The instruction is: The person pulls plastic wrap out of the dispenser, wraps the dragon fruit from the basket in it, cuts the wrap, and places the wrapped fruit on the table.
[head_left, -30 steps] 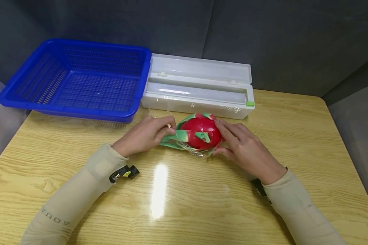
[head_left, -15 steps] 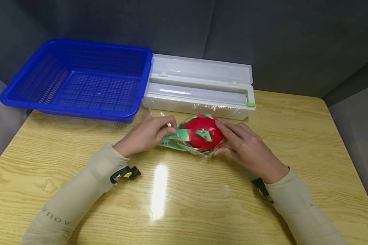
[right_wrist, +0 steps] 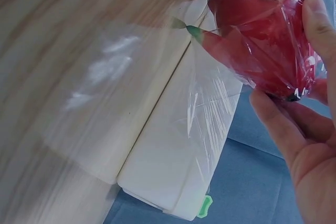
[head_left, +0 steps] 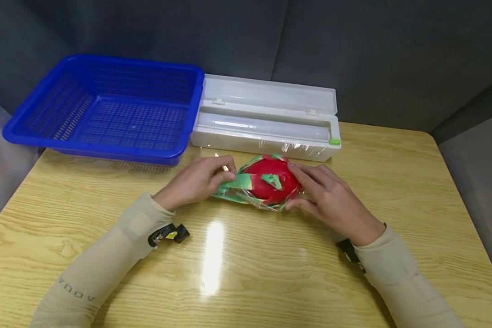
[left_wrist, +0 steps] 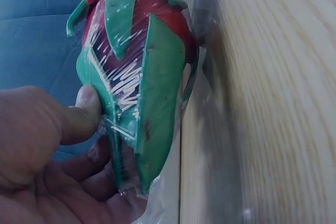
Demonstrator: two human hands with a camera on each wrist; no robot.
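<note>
A red dragon fruit [head_left: 276,180] with green scales, which looks like a model, lies between both hands with clear plastic wrap [left_wrist: 126,85] around it. My left hand [head_left: 197,180] pinches the long green leaf tips at its left end through the wrap. In the left wrist view the thumb presses the wrapped leaves from one side, the fingers from the other. My right hand [head_left: 330,198] grips the rounded red end, with thumb and fingers on opposite sides. The right wrist view shows wrinkled film over that red end [right_wrist: 262,30]. The fruit's underside is hidden in the head view.
Behind the fruit stands a white cling film box [head_left: 266,146], lid raised, with a film roll [head_left: 266,125] inside and a green slider [head_left: 335,141] at its right end. To its left is a blue perforated basket [head_left: 106,152]. Everything stands on a wooden table [head_left: 270,273].
Both hands keep their hold on the wrapped dragon fruit. The fruit has shifted very slightly to the right and nearer in the head view; the basket and box stay in place.
</note>
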